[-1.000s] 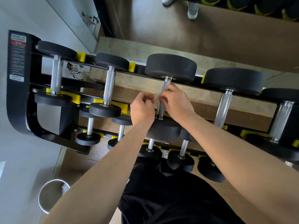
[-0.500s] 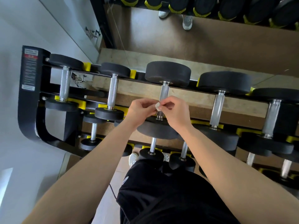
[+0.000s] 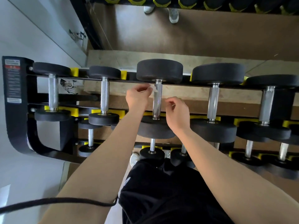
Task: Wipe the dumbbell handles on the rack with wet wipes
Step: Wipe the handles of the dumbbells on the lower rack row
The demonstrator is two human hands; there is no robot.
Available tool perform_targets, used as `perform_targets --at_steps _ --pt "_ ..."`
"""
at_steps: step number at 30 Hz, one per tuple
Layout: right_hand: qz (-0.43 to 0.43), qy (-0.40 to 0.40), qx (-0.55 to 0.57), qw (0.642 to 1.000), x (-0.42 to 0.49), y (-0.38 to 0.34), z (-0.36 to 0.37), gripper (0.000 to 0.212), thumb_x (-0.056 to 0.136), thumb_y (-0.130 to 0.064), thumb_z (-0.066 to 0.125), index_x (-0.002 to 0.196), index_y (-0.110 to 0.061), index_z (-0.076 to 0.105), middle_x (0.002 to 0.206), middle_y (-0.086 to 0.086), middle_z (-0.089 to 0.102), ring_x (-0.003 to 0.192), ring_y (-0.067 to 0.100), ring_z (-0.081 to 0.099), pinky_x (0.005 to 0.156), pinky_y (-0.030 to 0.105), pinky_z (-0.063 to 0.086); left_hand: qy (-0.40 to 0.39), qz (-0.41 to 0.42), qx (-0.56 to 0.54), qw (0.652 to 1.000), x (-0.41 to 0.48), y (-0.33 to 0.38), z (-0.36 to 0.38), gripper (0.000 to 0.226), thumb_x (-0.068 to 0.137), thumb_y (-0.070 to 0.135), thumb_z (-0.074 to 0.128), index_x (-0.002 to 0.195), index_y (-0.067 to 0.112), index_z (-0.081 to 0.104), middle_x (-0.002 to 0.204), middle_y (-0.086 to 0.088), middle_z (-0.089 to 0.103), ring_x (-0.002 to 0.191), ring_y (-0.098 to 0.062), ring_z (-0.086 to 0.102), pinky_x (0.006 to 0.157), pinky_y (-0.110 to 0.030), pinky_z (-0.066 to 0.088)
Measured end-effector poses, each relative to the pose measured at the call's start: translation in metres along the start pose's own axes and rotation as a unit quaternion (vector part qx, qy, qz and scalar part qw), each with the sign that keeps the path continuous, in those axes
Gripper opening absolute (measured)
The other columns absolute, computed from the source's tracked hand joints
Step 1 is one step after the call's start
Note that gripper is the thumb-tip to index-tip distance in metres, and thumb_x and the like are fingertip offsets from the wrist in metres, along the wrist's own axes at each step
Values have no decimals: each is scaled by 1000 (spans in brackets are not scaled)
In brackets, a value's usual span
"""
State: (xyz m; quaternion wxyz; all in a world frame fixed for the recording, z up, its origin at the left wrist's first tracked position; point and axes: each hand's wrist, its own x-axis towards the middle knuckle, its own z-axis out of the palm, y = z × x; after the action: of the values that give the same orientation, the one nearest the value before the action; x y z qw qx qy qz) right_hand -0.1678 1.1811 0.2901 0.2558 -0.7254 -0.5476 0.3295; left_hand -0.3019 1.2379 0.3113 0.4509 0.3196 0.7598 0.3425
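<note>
The black dumbbell rack holds several dumbbells with knurled steel handles on its top tier. My left hand is at the upper end of the middle dumbbell's handle, pinching a small white wet wipe against its left side. My right hand hovers just right of the same handle, lower down, with fingers loosely curled, nothing in them, and not touching the steel.
Neighbouring handles stand to the left and right of the middle one. Smaller dumbbells sit on the lower tier near my legs. A mirror wall rises behind the rack. A black cable crosses my left forearm.
Both hands were pinching the wipe together at the lower part of the handle. Now they are apart: the left hand has moved up with the wipe and the right hand has let go.
</note>
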Motion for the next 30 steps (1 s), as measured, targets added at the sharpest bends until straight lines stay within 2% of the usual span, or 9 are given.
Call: perform_targets --at_steps 5,8,11,13,16,19,23,28,30 --pt "90 13 7 996 -12 15 14 23 103 -21 47 110 -16 68 113 1 65 100 15 61 83 21 44 -11 83 95 992 4 -7 12 14 89 18 76 101 23 79 87 19 67 81 5 61 77 -5 42" --pt "82 -5 9 997 -7 18 14 22 102 -21 47 108 -18 67 113 0 64 99 14 60 76 16 42 -84 131 179 971 2 -21 -3 9 88 17 76 95 21 80 86 17 71 80 8 62 65 2 41" --pt "67 -9 5 998 -6 18 13 22 102 -21 46 105 -19 68 112 -1 64 94 11 58 69 10 37 -149 174 265 937 -3 -32 -15 10 88 20 77 97 17 80 93 10 73 80 5 61 69 -1 40" --pt "69 -5 3 998 -7 18 14 24 101 -20 45 104 -19 68 112 0 64 94 12 58 70 13 38 -127 181 238 946 -4 -29 -13 9 89 19 76 97 17 80 93 9 73 81 4 62 71 -2 41" --pt "69 -7 -9 998 -7 16 13 25 101 -20 44 105 -18 69 114 0 62 95 12 58 70 15 39 -47 132 150 979 0 -12 1 9 90 18 74 98 19 80 92 11 74 80 4 62 66 -1 40" --pt "64 -10 -29 997 -6 17 11 25 101 -20 45 104 -18 70 114 0 63 95 11 57 66 9 35 -59 117 167 977 5 -12 4 8 90 18 74 97 18 80 87 14 71 78 7 61 62 2 40" --pt "60 -8 -25 998 -8 16 10 24 101 -21 46 103 -18 70 113 1 63 96 15 59 71 19 41 -141 157 271 939 -8 -33 -17 11 88 26 77 96 18 80 94 8 74 85 0 65 79 -16 51" --pt "5 -22 -53 998 -10 8 3 24 102 -21 46 106 -15 69 108 3 66 93 19 61 71 24 44 -202 186 356 893 -19 -32 -24 15 87 33 77 93 20 81 92 7 74 84 -7 66 82 -28 55" --pt "-22 -51 -46 997 -11 4 -2 24 103 -23 49 110 -16 70 106 -1 69 89 13 61 68 20 45 -196 182 324 908 -23 -29 -22 13 87 31 77 93 20 81 89 9 74 79 -4 65 78 -27 55"
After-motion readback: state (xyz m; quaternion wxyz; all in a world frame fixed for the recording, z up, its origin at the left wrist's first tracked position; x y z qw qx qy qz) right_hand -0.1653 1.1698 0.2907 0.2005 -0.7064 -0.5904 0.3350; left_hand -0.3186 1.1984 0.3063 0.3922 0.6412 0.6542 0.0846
